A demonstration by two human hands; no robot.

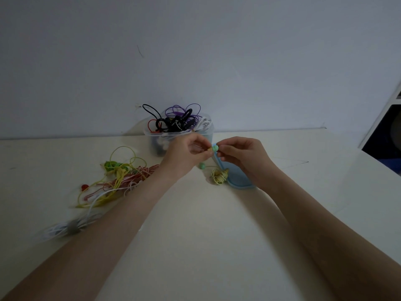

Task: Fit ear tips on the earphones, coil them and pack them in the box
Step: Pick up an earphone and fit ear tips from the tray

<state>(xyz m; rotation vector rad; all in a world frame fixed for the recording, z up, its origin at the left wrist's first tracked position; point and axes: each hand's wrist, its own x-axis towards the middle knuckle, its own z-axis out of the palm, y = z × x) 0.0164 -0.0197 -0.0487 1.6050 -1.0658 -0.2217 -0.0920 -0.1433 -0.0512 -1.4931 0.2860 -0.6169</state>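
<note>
My left hand [188,153] pinches a yellow earbud at its tip, held above the table. My right hand [240,155] pinches a green ear tip [214,148] against that earbud. The second earbud with a green tip [202,165] hangs below on its thin yellow wire. The wire runs down to a small yellow coil [220,176] lying on the table. A clear plastic box [156,140] full of tangled black, purple, red and white earphones stands behind my hands.
A light blue lid [237,177] lies under my right wrist beside the coil. To the left sprawls a tangle of yellow, green, red and white earphones [121,179]. A white bundle with a grey tie [72,227] lies near my left forearm. Wall behind.
</note>
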